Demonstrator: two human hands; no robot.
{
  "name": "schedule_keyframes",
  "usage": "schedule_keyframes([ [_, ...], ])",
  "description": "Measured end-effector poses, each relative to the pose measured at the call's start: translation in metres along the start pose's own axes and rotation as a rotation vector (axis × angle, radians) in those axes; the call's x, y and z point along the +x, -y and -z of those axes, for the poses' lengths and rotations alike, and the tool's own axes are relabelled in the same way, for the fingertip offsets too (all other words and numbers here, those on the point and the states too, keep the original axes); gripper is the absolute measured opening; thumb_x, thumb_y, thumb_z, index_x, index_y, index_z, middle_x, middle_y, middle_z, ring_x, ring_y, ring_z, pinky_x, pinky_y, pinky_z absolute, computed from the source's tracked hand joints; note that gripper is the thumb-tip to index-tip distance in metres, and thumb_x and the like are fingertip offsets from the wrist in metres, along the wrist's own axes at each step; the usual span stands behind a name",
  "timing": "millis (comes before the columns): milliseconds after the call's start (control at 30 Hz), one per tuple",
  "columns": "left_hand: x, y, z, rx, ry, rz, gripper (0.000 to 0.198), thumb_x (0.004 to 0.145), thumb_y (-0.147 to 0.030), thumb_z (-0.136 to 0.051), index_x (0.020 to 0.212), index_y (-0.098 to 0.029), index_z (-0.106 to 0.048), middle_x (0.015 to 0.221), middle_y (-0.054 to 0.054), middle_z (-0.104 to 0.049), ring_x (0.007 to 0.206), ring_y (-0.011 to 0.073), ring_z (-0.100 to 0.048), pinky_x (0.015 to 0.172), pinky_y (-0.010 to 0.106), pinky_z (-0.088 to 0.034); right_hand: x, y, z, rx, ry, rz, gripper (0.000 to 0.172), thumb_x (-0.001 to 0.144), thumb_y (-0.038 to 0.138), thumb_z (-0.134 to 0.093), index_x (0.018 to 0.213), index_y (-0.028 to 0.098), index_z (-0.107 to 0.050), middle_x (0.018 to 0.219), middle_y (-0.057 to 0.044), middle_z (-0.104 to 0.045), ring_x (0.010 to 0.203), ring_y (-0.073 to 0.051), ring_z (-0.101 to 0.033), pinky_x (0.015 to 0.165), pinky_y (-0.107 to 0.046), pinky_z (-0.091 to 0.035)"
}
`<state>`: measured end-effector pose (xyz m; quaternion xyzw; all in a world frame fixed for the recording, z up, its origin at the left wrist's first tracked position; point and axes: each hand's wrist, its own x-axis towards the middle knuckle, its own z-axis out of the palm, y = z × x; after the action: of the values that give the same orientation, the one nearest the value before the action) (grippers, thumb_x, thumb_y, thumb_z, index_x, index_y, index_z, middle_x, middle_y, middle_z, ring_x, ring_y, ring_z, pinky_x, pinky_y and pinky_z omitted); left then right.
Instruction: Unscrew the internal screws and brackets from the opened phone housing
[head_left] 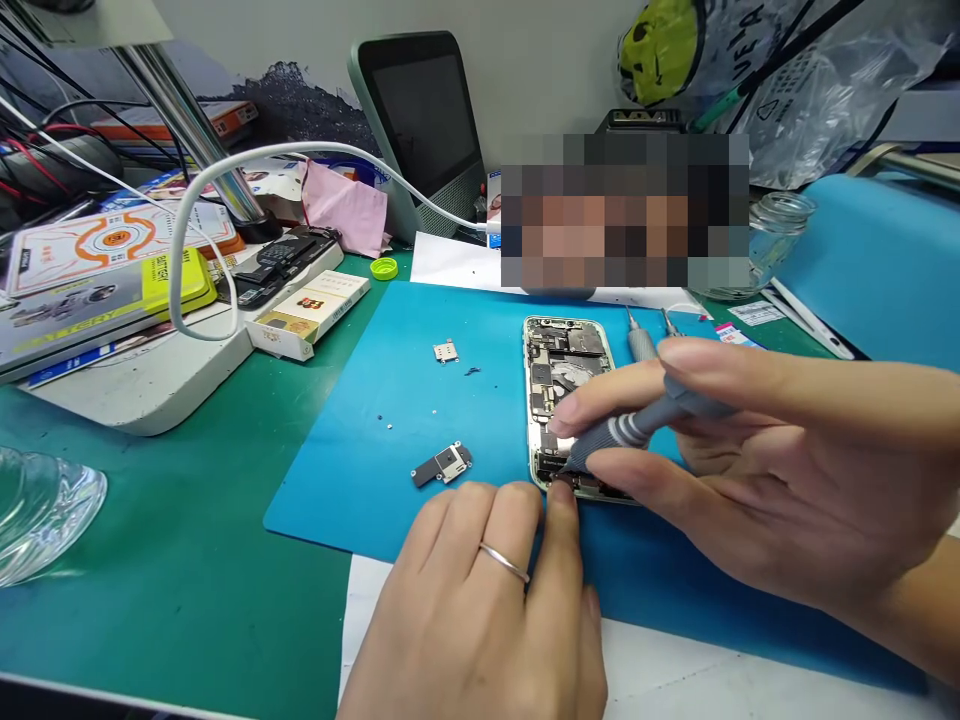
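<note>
An opened smartphone (541,390), its circuit board and inner parts bare, lies on a blue mat (330,450). My right hand (795,480) is closed round a grey screwdriver (634,428), its tip down at the phone's lower end. The index fingertip of my left hand (480,600) touches the phone's bottom edge beside that tip; the other fingers are bent down over the mat, tips hidden. Left of the phone lie a black and silver module (444,465), a small metal plate (445,351), a dark sliver (472,371) and several tiny pieces (389,427).
Behind the phone are more screwdrivers (640,338) and a glass jar (776,240). A smart display (420,110) stands at the back. Boxes (112,245), a cigarette pack (315,310) and a white cable (180,240) fill the left; a glass (52,515) stands nearer.
</note>
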<state>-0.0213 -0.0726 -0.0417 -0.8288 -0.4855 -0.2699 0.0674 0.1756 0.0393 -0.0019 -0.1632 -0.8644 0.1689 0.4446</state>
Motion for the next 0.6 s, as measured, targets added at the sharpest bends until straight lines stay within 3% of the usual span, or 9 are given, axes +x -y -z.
schedule_keyframes([
  [133, 0.001, 0.007, 0.002, 0.013, 0.028, -0.065, 0.037, 0.110, -0.016, -0.056, 0.146, -0.009, -0.065, 0.110, 0.006, -0.075, 0.096, 0.0253, -0.072, 0.089, 0.045, -0.058, 0.004, 0.004, 0.006, -0.036, 0.065, 0.056, 0.088, 0.097, -0.006, -0.064, 0.173, 0.035, -0.050, 0.123, -0.007, -0.088, 0.099, -0.021, -0.089, 0.064, -0.022, -0.073],
  [233, 0.000, 0.008, 0.003, 0.027, 0.024, -0.079, 0.039, 0.109, -0.017, -0.057, 0.147, -0.008, -0.064, 0.108, 0.006, -0.075, 0.094, 0.0256, -0.072, 0.083, 0.045, -0.060, 0.005, 0.004, 0.008, -0.065, 0.102, 0.080, 0.087, 0.096, -0.001, -0.073, 0.171, 0.039, -0.053, 0.121, -0.005, -0.089, 0.095, -0.022, -0.089, 0.062, -0.025, -0.074],
  [433, 0.000, 0.007, 0.003, 0.003, 0.056, -0.084, 0.040, 0.109, -0.016, -0.057, 0.148, -0.007, -0.062, 0.109, 0.008, -0.074, 0.095, 0.0261, -0.074, 0.075, 0.043, -0.060, -0.002, -0.001, 0.000, 0.039, -0.020, 0.065, 0.081, 0.096, -0.007, -0.070, 0.168, 0.028, -0.056, 0.136, -0.008, -0.083, 0.117, -0.020, -0.085, 0.093, -0.030, -0.075],
  [600, -0.002, 0.009, -0.002, 0.003, 0.061, -0.078, 0.040, 0.107, -0.014, -0.056, 0.147, -0.014, -0.061, 0.109, 0.006, -0.073, 0.099, 0.0266, -0.074, 0.072, 0.041, -0.059, -0.005, -0.001, -0.001, -0.011, -0.017, 0.085, 0.070, 0.098, 0.003, -0.082, 0.160, 0.023, -0.058, 0.121, -0.008, -0.086, 0.112, -0.019, -0.086, 0.098, -0.028, -0.073],
])
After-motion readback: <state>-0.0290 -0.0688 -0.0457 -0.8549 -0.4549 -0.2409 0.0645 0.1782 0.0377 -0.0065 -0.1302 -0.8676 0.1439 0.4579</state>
